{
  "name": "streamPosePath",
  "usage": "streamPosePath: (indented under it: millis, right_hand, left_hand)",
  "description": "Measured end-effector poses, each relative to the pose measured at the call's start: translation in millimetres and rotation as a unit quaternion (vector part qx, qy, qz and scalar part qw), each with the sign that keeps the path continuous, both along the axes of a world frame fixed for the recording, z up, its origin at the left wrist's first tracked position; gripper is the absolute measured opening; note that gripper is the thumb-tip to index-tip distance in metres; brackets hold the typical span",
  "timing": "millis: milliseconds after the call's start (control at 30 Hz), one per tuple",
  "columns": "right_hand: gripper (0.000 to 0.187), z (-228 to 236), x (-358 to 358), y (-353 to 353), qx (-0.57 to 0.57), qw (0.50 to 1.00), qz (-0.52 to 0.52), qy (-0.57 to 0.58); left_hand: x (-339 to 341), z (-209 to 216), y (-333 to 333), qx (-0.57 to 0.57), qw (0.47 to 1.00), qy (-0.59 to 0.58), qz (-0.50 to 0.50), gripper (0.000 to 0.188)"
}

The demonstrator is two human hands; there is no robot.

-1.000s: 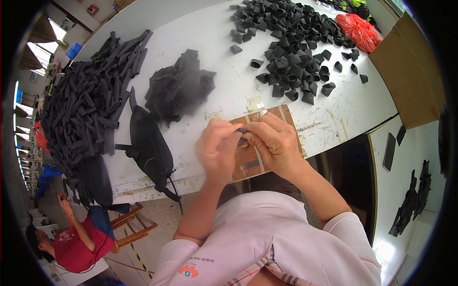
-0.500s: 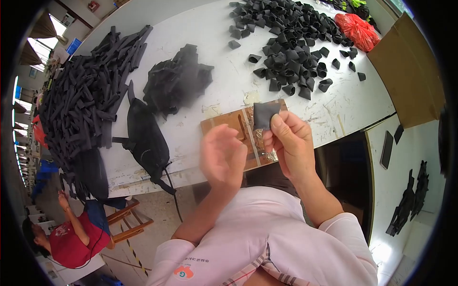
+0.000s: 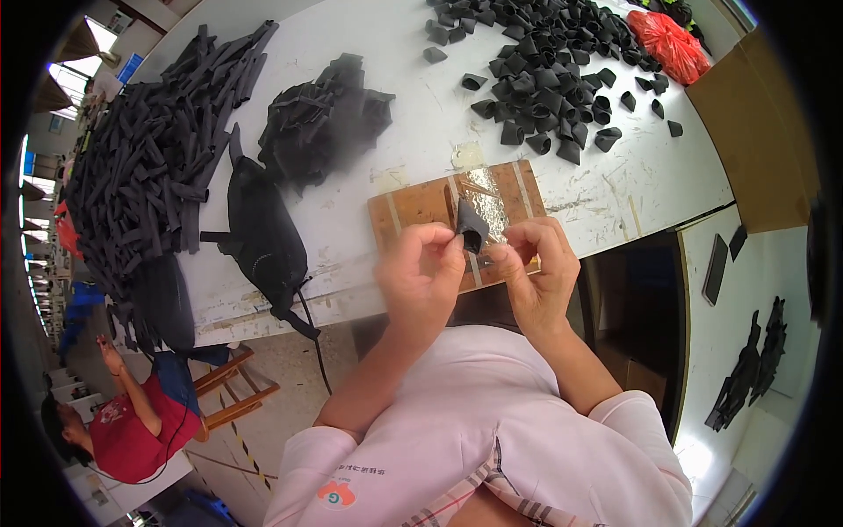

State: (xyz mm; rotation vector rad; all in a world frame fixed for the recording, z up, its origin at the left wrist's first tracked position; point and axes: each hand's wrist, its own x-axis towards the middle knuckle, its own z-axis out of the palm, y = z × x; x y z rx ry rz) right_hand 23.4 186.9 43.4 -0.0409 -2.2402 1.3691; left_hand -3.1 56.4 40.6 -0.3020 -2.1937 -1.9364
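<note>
A small black fabric loop (image 3: 471, 230), open at its near end, hangs over the wooden board (image 3: 399, 206). My left hand (image 3: 421, 277) pinches its left edge between thumb and fingertips. Just right of the loop is my right hand (image 3: 537, 272), its thumb and fingers curled together. Whatever those right fingertips hold, if anything, is too small to make out. Shiny clear tape (image 3: 485, 195) covers part of the board under the loop.
Many similar black loops (image 3: 562, 75) lie at the back of the white table (image 3: 562, 198). Leftward are flat black pieces (image 3: 320, 119), a black pouch-like item (image 3: 263, 220) with a cord, and a heap of black strips (image 3: 145, 158). A red plastic bag (image 3: 669, 44) and cardboard (image 3: 760, 132) stand right.
The black loop has passed from my right hand to my left and now shows its open end. My left hand has closed on it; my right has drawn slightly down.
</note>
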Motion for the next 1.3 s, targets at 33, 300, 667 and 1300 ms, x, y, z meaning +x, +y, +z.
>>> streamPosePath:
  millis: [33, 300, 667, 1300]
  right_hand:
    - [0.013, 1, -2, -2, 0.0, 1.0, 0.001, -0.002]
    - [0.019, -7, -12, -8, 0.118, 0.983, 0.047, 0.13]
    - [0.008, -5, -10, -3, -0.309, 0.936, 0.139, -0.096]
    - [0.019, -6, -76, 53, -0.331, 0.922, 0.055, -0.194]
  left_hand:
    - [1, 1, -1, -0.023, 1.0, 0.002, -0.008, 0.008]
    - [0, -11, 2, -0.177, 0.967, 0.171, 0.064, 0.012]
    - [-14, -9, -18, 0.276, 0.898, -0.303, -0.157, 0.044]
    - [-48, -48, -31, -0.098, 0.987, -0.086, 0.092, 0.02]
